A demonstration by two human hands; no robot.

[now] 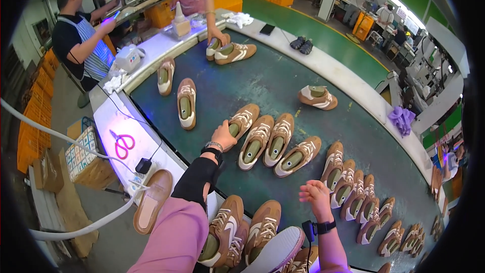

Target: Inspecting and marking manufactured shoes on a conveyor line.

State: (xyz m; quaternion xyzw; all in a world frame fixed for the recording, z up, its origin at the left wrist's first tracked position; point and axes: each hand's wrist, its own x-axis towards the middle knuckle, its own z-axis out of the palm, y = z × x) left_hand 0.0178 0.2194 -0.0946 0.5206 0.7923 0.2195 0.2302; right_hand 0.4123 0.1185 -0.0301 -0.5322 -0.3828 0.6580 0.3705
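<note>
On the dark green conveyor belt, my left hand grips the heel end of a brown sneaker with white laces and an olive lining. Beside it, to the right, stand three similar sneakers: one, another and a third, angled sneaker. My right hand is over the belt, holding nothing, its fingers loosely bent and apart. Nearest to it is a sneaker at the head of a long row. Below my hands, more sneakers sit close together, partly covered by an upturned shoe with a pale sole.
A white ledge at left carries red-handled scissors, a black plug adapter and cables. A lone brown shoe lies by its edge. Across the belt, a co-worker's hand touches a sneaker. Another person stands at far left.
</note>
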